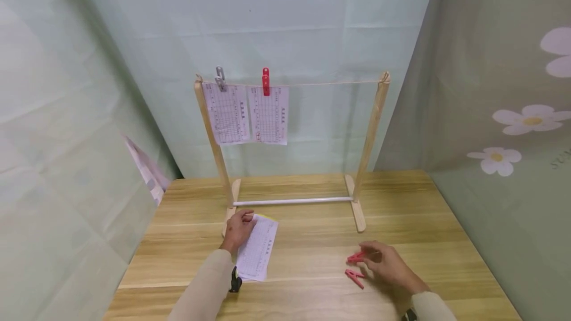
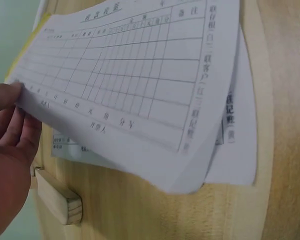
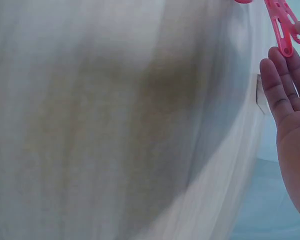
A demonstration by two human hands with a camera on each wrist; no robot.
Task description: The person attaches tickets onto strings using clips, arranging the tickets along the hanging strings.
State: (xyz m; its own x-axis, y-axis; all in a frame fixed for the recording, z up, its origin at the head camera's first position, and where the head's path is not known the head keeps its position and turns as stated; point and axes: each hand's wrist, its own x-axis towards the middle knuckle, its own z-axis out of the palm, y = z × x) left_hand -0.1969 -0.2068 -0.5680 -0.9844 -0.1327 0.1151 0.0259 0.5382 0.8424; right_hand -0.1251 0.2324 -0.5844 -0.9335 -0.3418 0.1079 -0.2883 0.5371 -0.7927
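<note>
My left hand [image 1: 239, 229] pinches the edge of a printed receipt form [image 1: 257, 250] near the left foot of the wooden stand. In the left wrist view the top sheet [image 2: 125, 75] is lifted and tilted, with another sheet [image 2: 240, 145] beneath it. Over at the right, my right hand [image 1: 387, 263] holds a red clothespin [image 1: 355, 257] between thumb and fingers. That clothespin [image 3: 281, 30] also shows at the upper right of the right wrist view. A second red clothespin [image 1: 355, 278] lies on the table just below the held one.
A wooden stand [image 1: 370, 135] with a string [image 1: 332, 83] across its top stands at the back. Two printed forms [image 1: 227, 115] hang from the string at left, one under a grey clothespin [image 1: 220, 79], one under a red clothespin [image 1: 265, 82]. A white rod [image 1: 294, 201] joins the feet.
</note>
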